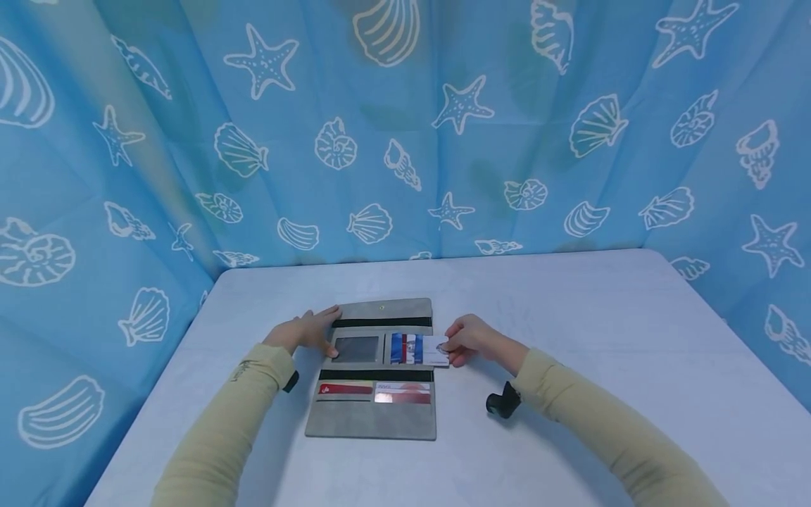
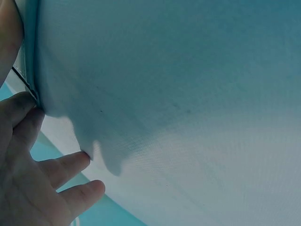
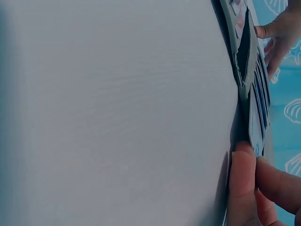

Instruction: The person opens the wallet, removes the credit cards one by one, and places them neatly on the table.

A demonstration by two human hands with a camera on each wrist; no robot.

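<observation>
The right hand point(image 1: 472, 340) pinches the card point(image 1: 434, 350) by its jutting end; likely light and stiff, best held there. The left hand point(image 1: 309, 329), fingers spread, touches the soft-looking wallet point(image 1: 370, 426) between both hands' fingers.

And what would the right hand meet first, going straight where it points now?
Beyond the card it pinches, the right hand would likely meet the wallet at its right edge; depth is unclear.

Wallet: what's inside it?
Inside the wallet: red-toned cards in its near half, and a white-ended card sticking out, pinched by the right hand. The cards' tucked-in parts are covered.
</observation>
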